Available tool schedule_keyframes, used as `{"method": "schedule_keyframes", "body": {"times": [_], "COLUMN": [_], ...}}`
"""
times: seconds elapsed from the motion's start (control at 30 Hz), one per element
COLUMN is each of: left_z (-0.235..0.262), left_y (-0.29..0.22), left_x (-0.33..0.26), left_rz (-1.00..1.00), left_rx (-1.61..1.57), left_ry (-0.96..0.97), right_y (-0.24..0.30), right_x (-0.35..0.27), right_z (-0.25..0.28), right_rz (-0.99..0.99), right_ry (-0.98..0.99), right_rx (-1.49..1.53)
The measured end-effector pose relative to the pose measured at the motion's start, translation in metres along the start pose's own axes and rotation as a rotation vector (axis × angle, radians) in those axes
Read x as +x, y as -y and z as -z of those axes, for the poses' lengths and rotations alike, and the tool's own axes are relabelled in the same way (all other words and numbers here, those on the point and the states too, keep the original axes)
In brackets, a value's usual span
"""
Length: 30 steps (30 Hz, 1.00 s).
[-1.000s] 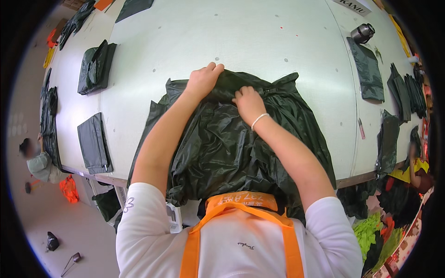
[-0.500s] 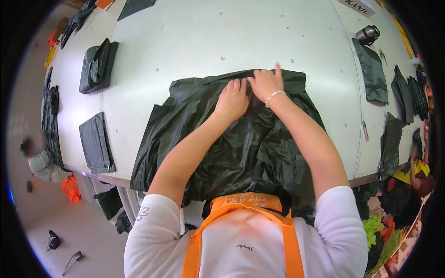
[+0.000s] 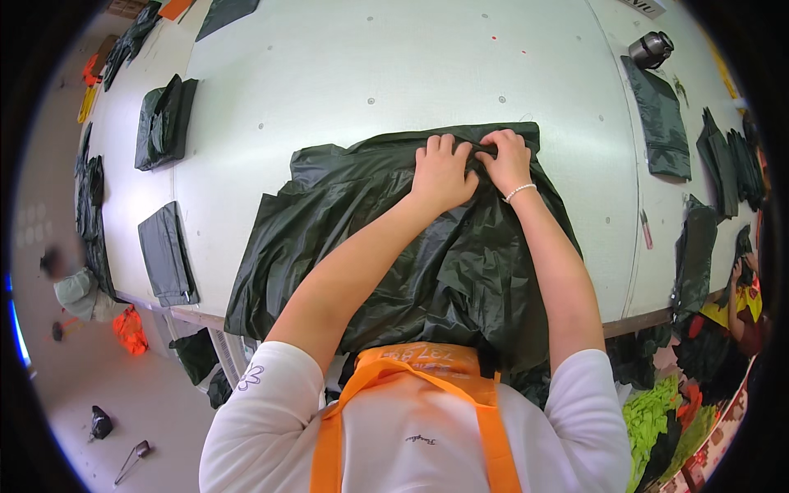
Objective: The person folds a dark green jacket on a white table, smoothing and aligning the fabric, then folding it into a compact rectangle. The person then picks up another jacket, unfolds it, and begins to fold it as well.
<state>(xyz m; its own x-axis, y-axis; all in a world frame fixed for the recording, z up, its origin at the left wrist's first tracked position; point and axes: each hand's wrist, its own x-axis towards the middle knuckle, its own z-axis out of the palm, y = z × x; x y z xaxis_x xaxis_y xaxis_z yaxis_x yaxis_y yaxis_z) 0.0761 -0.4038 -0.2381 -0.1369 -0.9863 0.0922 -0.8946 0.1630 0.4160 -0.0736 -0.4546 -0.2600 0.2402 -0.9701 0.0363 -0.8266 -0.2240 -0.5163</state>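
A dark green, shiny, waterproof-looking garment lies spread and wrinkled on the white table in front of me, its lower part hanging at the near edge. Close to its far edge, my left hand presses on the cloth, fingers slightly bent and thumb apart. Just to the right, my right hand, with a beaded bracelet at the wrist, pinches a fold of the same garment between thumb and fingers. What lies under the gathered cloth is hidden.
Folded dark garments lie at the left and right of the white table. A metal flask and a pen are at the right. Another person is at the far left.
Both hands have shifted right along the garment's far edge. My right hand's raised finger has come down and now closes on the cloth; the left thumb has spread out.
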Motion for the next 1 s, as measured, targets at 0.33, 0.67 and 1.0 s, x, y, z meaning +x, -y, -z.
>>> {"method": "schedule_keyframes", "body": {"times": [0.33, 0.67, 1.0], "left_z": [-0.002, 0.004, 0.077], "left_y": [-0.022, 0.01, 0.148], "left_x": [0.031, 0.021, -0.076], "left_rz": [0.537, 0.49, 0.44], "left_rx": [-0.302, -0.321, 0.117], "left_ry": [-0.016, -0.322, -0.388], "right_y": [-0.008, 0.002, -0.028], "right_x": [0.009, 0.01, -0.001], "right_z": [0.001, 0.018, 0.016], "right_rz": [0.057, 0.101, 0.095], "right_ry": [-0.067, -0.072, -0.189], "right_rx": [0.323, 0.231, 0.22]}}
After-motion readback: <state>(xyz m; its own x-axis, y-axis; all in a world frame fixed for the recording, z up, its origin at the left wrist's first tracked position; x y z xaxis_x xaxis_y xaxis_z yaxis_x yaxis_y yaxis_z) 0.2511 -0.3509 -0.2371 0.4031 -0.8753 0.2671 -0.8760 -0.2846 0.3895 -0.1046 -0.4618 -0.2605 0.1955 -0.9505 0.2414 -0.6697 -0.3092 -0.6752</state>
